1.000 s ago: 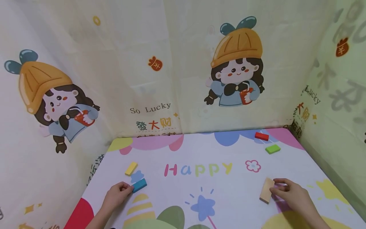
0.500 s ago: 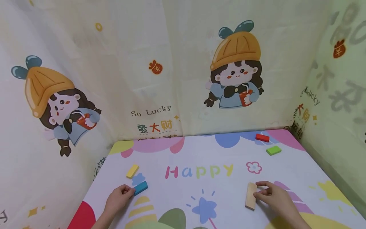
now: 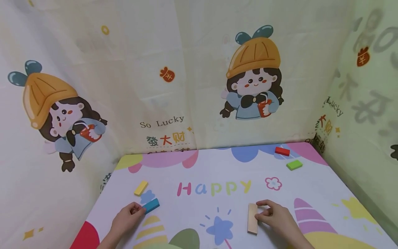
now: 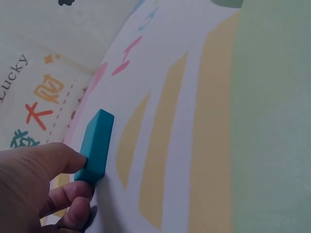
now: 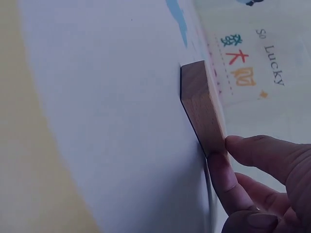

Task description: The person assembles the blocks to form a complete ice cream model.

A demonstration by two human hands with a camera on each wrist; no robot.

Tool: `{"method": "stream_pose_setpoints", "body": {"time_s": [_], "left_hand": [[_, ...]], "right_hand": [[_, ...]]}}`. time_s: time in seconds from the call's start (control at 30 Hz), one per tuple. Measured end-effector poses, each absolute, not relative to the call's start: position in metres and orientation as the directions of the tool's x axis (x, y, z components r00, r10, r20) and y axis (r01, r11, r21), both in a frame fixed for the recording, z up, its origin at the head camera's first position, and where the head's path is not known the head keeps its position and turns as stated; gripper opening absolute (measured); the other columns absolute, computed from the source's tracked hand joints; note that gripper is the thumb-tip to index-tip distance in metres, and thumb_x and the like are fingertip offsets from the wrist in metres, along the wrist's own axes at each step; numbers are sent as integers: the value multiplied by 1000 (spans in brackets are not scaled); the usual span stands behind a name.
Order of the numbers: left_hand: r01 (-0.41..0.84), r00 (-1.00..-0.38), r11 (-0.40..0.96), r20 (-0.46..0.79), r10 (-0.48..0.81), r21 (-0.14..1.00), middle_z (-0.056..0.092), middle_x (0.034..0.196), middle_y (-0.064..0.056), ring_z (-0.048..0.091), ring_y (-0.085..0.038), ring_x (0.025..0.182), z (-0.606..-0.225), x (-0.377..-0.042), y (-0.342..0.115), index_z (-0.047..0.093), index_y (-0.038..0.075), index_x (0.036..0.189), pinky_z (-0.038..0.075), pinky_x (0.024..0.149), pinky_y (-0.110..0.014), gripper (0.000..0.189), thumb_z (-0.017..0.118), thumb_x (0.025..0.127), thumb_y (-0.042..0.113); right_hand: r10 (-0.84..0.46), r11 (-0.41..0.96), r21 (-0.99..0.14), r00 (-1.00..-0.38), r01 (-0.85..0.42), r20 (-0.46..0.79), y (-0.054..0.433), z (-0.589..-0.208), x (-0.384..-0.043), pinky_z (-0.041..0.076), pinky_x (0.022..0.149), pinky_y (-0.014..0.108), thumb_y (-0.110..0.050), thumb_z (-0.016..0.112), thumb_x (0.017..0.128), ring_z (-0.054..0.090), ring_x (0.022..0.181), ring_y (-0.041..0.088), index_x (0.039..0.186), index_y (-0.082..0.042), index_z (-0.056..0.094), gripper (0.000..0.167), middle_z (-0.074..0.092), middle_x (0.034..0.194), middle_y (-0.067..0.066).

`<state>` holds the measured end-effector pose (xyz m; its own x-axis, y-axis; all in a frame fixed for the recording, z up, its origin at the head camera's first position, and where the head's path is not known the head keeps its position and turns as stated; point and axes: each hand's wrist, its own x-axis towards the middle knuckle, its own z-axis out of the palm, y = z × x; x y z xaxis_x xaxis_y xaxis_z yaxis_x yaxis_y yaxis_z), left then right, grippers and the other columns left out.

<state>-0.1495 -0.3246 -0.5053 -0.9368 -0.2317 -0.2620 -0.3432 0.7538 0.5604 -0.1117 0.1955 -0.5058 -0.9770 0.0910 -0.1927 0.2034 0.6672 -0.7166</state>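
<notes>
My left hand (image 3: 126, 218) pinches the near end of a blue wooden block (image 3: 151, 206) between thumb and fingers at the left of the table. In the left wrist view the same blue block (image 4: 97, 145) slants away from the thumb. A plain wood block (image 3: 252, 218) is pinched along its right side by my right hand (image 3: 276, 218), right of the printed wand star. The right wrist view shows the plain block (image 5: 201, 109) with thumb and fingertips at its near end. Whether either block touches the tabletop is hard to tell.
A yellow block (image 3: 141, 188) lies just beyond the blue one. Toward the far right corner lie a red block (image 3: 282, 151) and a green block (image 3: 294, 165). The printed tabletop (image 3: 199, 173) meets hanging cloth (image 3: 205, 69) at the back and sides.
My right hand has carried the plain wood block leftward, toward the table's middle, and the block has turned more upright in view. The left hand keeps its hold with hardly any movement.
</notes>
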Motion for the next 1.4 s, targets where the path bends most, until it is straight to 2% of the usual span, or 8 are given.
{"method": "stream_pose_setpoints", "body": {"time_s": [0.2, 0.43, 0.67, 0.87, 1.03, 1.4], "left_hand": [[-368, -927, 735, -287, -241, 570, 56, 84, -4, 51, -20, 82, -505, -151, -324, 66, 9, 101, 39, 68, -31, 35, 71, 92, 42], [-353, -934, 744, -261, -245, 567, 55, 82, -4, 50, -21, 80, -505, -150, -323, 65, 8, 102, 37, 67, -32, 35, 69, 93, 42], [-344, -938, 763, -233, -256, 547, 54, 79, -3, 49, -19, 73, -510, -145, -309, 63, 10, 101, 37, 63, -32, 23, 63, 96, 32], [-323, -946, 776, -202, -253, 542, 56, 79, -3, 50, -19, 74, -506, -149, -291, 64, 9, 95, 39, 64, -31, 20, 64, 95, 29], [-273, -962, 788, -164, -219, 551, 56, 76, -2, 50, -17, 71, -502, -155, -272, 64, 10, 89, 38, 62, -30, 20, 66, 93, 30], [-96, -995, 837, -36, -91, 539, 55, 68, 2, 49, -16, 63, -500, -177, -203, 60, 15, 78, 36, 57, -30, 17, 67, 88, 28]], "right_hand": [[82, 659, -727, -979, 194, -187, 184, -504, -112, 39, 65, 26, -27, 88, 79, 54, 72, 13, 120, -13, 73, 46, 69, 75, -8], [78, 646, -741, -981, 185, -177, 173, -506, -108, 39, 67, 26, -25, 88, 79, 55, 71, 11, 120, -13, 73, 46, 69, 74, -9], [75, 674, -713, -978, 192, -193, 169, -505, -106, 43, 74, 30, -27, 88, 80, 59, 76, 9, 122, -8, 75, 48, 67, 76, -10], [81, 665, -721, -979, 192, -186, 167, -505, -106, 41, 67, 26, -24, 88, 79, 56, 73, 10, 118, -7, 78, 43, 69, 77, -9], [81, 661, -730, -984, 174, -161, 166, -506, -107, 40, 63, 25, -24, 88, 79, 54, 69, 10, 113, -8, 80, 38, 70, 78, -10], [86, 638, -744, -978, 199, -189, 165, -508, -110, 44, 68, 26, -26, 88, 80, 59, 74, 9, 116, -9, 79, 40, 69, 81, -8]]}}
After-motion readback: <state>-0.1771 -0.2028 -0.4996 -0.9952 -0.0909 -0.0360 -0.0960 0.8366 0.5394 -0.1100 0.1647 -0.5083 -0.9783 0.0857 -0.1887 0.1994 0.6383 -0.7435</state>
